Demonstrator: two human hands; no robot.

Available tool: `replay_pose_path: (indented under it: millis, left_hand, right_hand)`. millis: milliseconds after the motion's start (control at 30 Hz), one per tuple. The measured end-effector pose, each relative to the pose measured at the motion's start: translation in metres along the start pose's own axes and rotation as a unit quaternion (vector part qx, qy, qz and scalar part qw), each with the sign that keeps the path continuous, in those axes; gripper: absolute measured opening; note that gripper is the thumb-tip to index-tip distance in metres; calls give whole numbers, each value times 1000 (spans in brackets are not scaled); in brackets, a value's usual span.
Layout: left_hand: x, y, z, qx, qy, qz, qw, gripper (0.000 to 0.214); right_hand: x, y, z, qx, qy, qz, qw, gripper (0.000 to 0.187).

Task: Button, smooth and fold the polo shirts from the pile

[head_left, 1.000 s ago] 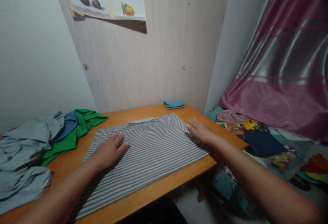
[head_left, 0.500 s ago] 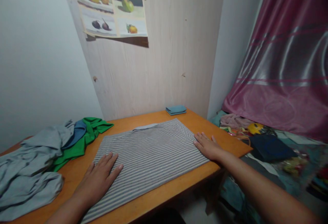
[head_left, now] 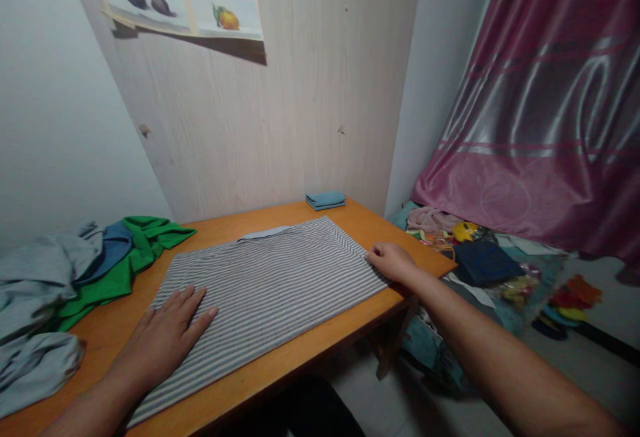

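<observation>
A grey-and-white striped shirt lies spread flat and folded on the orange wooden table. At its far edge a pale neckline strip shows. My left hand rests palm down on the shirt's left side, fingers stretched out. Over at the right edge, my right hand has its fingers curled, with thumb and forefinger pinching the shirt's border.
Crumpled grey and green clothes are heaped on the table's left. A folded blue cloth sits at the back corner. Beyond the right edge are a dark blue folded item, assorted things and a pink curtain.
My right hand has gone from lying flat to pinching the shirt's right edge. My left hand stays flat on the shirt. The camera view has turned a little right and down.
</observation>
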State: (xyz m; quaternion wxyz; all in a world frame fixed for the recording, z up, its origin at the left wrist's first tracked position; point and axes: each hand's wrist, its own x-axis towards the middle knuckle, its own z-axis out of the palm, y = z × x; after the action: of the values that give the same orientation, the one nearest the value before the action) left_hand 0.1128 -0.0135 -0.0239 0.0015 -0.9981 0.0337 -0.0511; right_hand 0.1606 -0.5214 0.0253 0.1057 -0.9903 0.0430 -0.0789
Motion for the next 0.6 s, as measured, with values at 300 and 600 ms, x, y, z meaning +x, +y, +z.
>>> replay_pose_path:
  millis: [300,600]
  left_hand:
    - [0,-3,3,-9,5,-2,1000,79]
    - [-5,7,-3,-29,14,-15,999,77]
  right_hand:
    - [16,-23,11,-1,-27,7,1000,26]
    - [-9,-31,-14,106,12,-51,993,29]
